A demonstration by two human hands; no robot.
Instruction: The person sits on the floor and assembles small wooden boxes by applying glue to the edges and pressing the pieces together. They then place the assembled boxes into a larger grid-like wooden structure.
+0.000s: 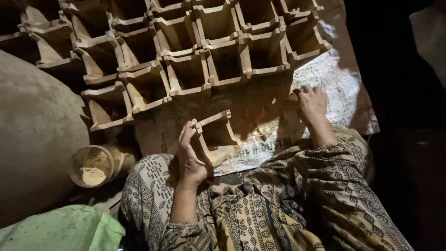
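My left hand (190, 155) grips the near left wall of a square, tapered clay pot (216, 135) that stands on a printed woven sack (334, 88) in front of my knees. My right hand (311, 103) rests flat on the sack to the right of the pot, fingers together, holding nothing. Both forearms wear patterned sleeves. Beyond the pot, several more square clay pots (186, 69) stand in tight rows.
A round container of pale powder (93, 166) sits on the ground at my left knee. A large grey rounded mass (32, 135) fills the left side, and a green cloth (65, 230) lies at bottom left. The right side is dark.
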